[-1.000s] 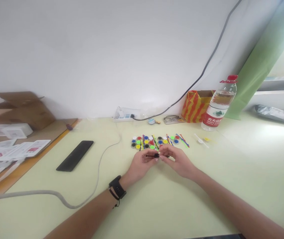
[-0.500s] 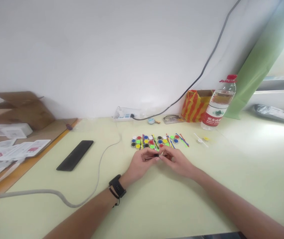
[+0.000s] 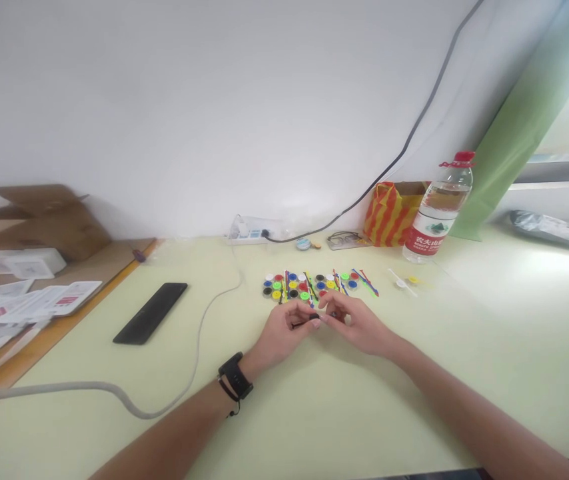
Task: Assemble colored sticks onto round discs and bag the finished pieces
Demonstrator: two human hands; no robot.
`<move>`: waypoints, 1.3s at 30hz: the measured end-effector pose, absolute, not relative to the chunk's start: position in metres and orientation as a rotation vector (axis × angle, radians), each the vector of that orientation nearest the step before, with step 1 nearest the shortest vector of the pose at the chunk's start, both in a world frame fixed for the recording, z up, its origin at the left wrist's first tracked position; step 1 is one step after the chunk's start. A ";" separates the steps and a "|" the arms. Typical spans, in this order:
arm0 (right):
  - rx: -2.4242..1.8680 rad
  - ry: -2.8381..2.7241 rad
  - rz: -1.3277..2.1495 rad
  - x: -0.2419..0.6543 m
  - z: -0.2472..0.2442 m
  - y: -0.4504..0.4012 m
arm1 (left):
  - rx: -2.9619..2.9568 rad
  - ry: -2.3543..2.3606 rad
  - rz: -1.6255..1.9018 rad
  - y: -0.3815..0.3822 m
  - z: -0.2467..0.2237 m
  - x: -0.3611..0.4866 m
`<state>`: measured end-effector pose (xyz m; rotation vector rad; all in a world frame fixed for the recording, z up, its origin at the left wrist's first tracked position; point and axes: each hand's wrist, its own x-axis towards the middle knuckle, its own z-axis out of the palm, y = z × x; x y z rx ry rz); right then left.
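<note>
Pale green table (image 3: 344,427) bore a bottle (image 3: 430,220) labelled 农夫山; arms angled inward, left hand (image 3: 280,330) and right hand (image 3: 362,327) met, fingertips pinching a black piece (image 3: 314,317)

Bright daylight from right; edges stretched.

Open tabletop (image 3: 364,413) before the wrists, coloured discs and sticks (image 3: 309,285) crowding beyond.

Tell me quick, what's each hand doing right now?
Left hand: closed on a small black piece.
Right hand: fingers pinched at the black piece too; its exact grip can't be told.
</note>
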<state>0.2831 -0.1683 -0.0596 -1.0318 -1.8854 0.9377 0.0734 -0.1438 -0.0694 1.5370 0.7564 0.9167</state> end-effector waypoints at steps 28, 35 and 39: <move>-0.994 -1.831 1.070 0.282 -0.051 -0.174 | 1.121 0.811 1.033 -0.133 -0.065 0.070; -0.996 -1.758 1.125 0.282 -0.044 -0.173 | 1.143 0.800 1.035 -0.134 -0.066 0.071; -1.015 -1.695 1.122 0.279 -0.051 -0.170 | 1.190 0.816 1.010 -0.134 -0.068 0.069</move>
